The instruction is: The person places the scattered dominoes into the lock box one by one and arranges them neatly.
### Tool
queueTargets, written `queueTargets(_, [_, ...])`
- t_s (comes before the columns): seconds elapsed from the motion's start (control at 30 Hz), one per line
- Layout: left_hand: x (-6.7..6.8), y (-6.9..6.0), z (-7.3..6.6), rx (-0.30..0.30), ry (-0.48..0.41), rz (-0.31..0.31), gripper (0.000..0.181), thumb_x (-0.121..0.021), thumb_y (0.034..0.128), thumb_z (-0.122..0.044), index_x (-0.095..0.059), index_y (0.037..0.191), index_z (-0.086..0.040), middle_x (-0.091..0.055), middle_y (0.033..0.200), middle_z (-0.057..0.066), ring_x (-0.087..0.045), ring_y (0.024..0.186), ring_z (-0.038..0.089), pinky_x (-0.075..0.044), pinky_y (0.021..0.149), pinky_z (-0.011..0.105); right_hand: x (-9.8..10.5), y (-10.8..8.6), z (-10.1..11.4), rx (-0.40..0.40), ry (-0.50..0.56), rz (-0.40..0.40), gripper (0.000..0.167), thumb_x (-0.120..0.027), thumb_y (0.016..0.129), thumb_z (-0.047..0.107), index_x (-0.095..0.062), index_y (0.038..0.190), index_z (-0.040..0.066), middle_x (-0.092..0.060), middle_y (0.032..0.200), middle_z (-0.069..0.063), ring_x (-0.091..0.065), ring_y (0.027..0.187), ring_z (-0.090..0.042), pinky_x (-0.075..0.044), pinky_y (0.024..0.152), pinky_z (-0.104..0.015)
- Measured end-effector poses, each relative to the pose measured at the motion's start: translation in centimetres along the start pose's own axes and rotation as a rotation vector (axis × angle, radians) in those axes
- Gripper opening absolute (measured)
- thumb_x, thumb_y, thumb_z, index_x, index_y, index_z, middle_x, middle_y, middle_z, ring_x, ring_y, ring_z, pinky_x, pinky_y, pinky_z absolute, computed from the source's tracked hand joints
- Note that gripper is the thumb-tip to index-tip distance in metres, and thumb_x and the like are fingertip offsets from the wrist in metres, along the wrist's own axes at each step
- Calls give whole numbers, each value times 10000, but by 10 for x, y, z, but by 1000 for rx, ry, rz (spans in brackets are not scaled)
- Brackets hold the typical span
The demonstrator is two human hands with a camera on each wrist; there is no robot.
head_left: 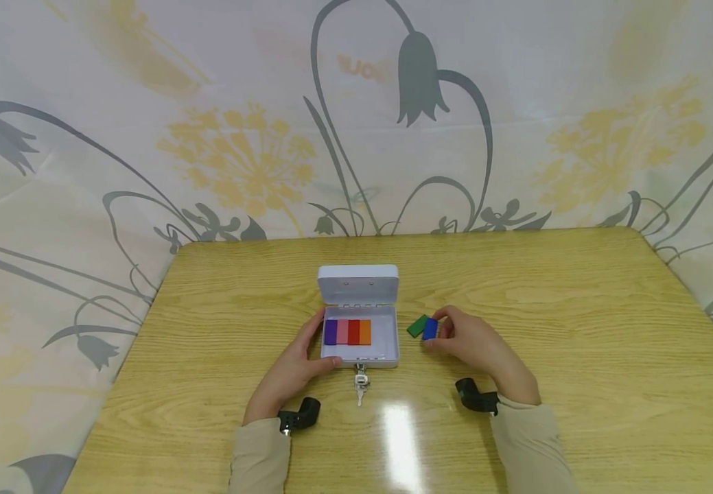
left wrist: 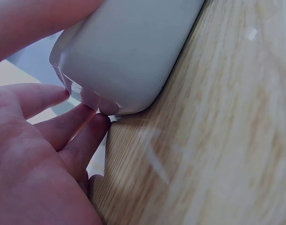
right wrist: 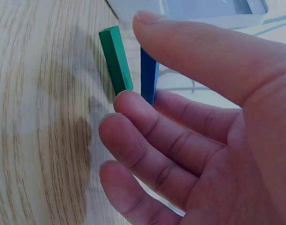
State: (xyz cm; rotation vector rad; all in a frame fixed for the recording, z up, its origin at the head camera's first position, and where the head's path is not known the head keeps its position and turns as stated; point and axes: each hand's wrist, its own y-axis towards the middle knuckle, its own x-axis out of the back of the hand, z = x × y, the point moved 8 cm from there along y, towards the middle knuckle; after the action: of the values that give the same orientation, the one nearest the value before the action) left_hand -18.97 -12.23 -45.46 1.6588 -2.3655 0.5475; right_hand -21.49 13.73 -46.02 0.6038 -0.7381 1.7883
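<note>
In the head view, a white metal cash box [head_left: 384, 337] stands with its lid raised. Inside it, purple [head_left: 331, 332], pink [head_left: 342, 332], red [head_left: 353, 333] and orange blocks [head_left: 365, 332] lie side by side toward the left. My left hand [head_left: 291, 367] holds the box's left side, thumb at the front edge; the left wrist view shows fingertips against its corner. To the right of the box, my right hand [head_left: 480, 343] pinches a blue block [head_left: 430, 328] between thumb and fingers. A green block [head_left: 417, 326] lies on the table just beside it.
A key [head_left: 360, 392] hangs from the lock at the box's front. The wood-grain table [head_left: 239, 288] meets a flower-patterned cloth [head_left: 517, 151] at the back and sides. Black wrist mounts [head_left: 300, 415] sit on both forearms.
</note>
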Motion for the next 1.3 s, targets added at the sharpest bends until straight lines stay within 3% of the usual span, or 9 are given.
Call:
queueTargets(0.23, [-1,11,25,-21,4,-15,888,-723,742,-282,-162,1432,-284,-155,1462,-71,-105,1327,158,-79,1059,451,-3,2,0,-3,-12,-3,479,-688,763,351,-504,1105,69,-537,778,15,-481,655,-137,-400,593,-282])
queueTargets(0.33, [-1,13,30,-24,16,-21,896,-726,729,-334,-165,1427,-311,-159,1458,-96,-110,1326,141,-91,1059,445,-4,3,1,-3,-21,-3,488,-682,767,360,-502,1111,64,-538,780,13,-482,656,-137,-403,591,-281])
queueTargets(0.8, [-1,15,30,-16,20,-21,907,-731,720,-342,-165,1429,-308,-166,1444,-136,-112,1318,108,-95,1061,428,-8,4,24,84,-3,-23,457,-692,765,326,-526,1096,58,-543,762,29,-480,639,-128,-406,569,-276])
queueTargets(1.3, [-1,14,32,-1,11,-23,903,-734,709,-361,-168,1412,-364,-166,1440,-149,-105,1317,102,-92,1061,432,-13,7,32,84,22,-46,491,-699,755,357,-525,1123,83,-546,831,17,-505,730,-135,-434,629,-277])
